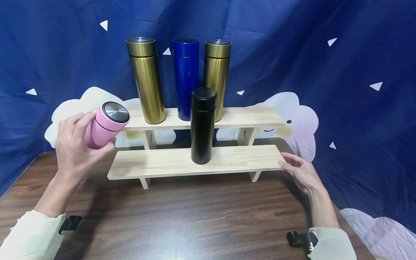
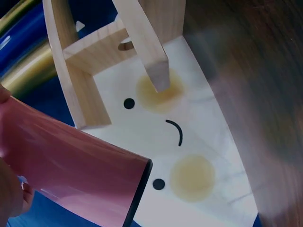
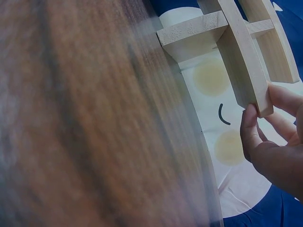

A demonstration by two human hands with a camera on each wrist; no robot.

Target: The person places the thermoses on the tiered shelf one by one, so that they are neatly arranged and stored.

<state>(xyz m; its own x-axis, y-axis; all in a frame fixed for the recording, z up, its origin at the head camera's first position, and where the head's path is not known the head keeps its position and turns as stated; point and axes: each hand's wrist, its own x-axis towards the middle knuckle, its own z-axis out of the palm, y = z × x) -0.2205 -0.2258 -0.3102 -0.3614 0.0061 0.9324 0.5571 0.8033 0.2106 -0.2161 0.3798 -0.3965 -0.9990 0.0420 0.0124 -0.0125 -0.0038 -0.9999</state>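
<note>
My left hand (image 1: 75, 139) grips a pink thermos bottle (image 1: 105, 126) with a steel-topped lid, held tilted off the left end of a two-tier wooden shelf (image 1: 156, 162). The left wrist view shows the bottle's pink body (image 2: 80, 161) and its dark end rim. At the shelf's right end, my right hand (image 1: 300, 171) pinches the corner of the lower board between thumb and fingers; the right wrist view shows this pinch on the board's end (image 3: 258, 97). A black thermos (image 1: 202, 126) stands upright on the lower board.
Along the upper board stand a gold thermos (image 1: 146, 83), a blue thermos (image 1: 186, 76) and another gold thermos (image 1: 219, 68), partly behind the black one. The shelf rests on a brown wooden table (image 1: 195, 216). Behind hangs a blue curtain (image 1: 276, 43) with white triangles and clouds.
</note>
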